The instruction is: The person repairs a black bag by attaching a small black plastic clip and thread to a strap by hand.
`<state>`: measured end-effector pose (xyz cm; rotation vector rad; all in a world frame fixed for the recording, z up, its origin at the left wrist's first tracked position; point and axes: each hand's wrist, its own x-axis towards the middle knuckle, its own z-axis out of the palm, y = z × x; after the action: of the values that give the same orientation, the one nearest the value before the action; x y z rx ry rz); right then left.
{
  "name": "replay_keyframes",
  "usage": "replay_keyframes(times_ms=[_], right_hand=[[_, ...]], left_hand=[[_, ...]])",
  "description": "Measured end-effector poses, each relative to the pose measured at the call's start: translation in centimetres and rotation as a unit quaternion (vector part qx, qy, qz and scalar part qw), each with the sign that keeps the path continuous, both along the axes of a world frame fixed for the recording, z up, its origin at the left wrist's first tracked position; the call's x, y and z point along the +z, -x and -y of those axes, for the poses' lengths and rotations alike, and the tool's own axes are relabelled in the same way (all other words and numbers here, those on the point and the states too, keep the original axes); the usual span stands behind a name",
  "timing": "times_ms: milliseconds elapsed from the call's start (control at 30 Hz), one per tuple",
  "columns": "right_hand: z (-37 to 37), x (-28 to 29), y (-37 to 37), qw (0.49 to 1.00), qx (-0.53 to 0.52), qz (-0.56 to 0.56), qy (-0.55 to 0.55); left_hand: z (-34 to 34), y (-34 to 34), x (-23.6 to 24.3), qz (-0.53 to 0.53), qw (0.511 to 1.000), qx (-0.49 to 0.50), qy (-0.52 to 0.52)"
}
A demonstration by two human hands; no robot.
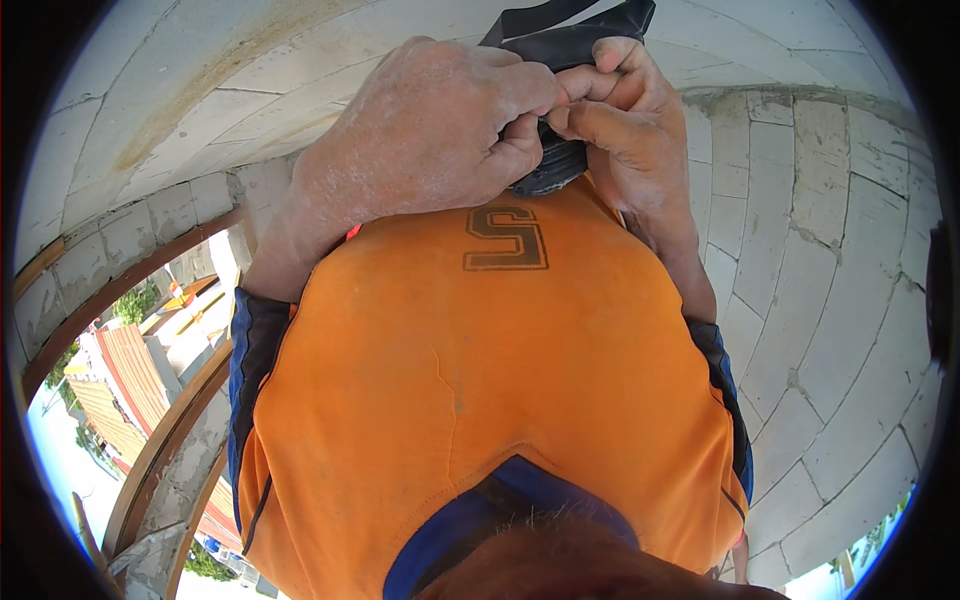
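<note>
In front of my chest, both dusty hands meet at a black, slightly shiny sheet-like piece [590,40], perhaps plastic. Its flat upper part folds into a loop beyond my fingers, and a dark, rounded, ridged bundle [550,175] sits beneath them. My left hand [430,125] is closed, thumb and forefinger pinching at the black material. Opposite it, my right hand [635,130] is closed too, its thumb pressed toward the curled fingers at the same spot. The fingertips nearly touch, and what lies exactly between them is hidden.
Pale block walls [800,280] with mortar joints rise on the right and behind the hands. To the left, an opening with a brown frame [165,450] looks out on a building with orange-red cladding [130,370] and greenery. My orange shirt [480,350] fills the middle.
</note>
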<state>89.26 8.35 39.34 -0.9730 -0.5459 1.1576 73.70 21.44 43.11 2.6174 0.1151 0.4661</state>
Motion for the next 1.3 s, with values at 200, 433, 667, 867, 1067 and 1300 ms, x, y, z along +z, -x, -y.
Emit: replay_keyframes(times_ms=[200,433,667,867,1067,1300], right_hand=[[0.7,-1.2,-0.2,0.997,0.000,-0.043,-0.059],[0.5,-0.6,-0.8,0.997,0.014,0.070,-0.031],[0.2,-0.9,-0.3,0.966,-0.008,0.248,-0.078],[-0.5,-0.7,0.0,0.942,-0.051,0.328,-0.052],[-0.5,0.8,0.1,0.879,-0.031,0.472,-0.051],[-0.9,-0.9,0.2,0.881,-0.044,0.460,-0.100]], left_hand=[[0.0,0.0,-0.6,-0.012,1.000,-0.001,0.007],[-0.4,0.3,-0.8,0.008,0.999,0.010,0.051],[-1.0,0.6,-1.0,0.006,0.993,0.059,0.097],[-1.5,0.7,-1.6,0.030,0.991,0.063,0.116],[-1.5,1.0,-1.5,0.034,0.991,0.060,0.119],[-2.0,1.4,-1.2,0.004,0.980,0.047,0.195]])
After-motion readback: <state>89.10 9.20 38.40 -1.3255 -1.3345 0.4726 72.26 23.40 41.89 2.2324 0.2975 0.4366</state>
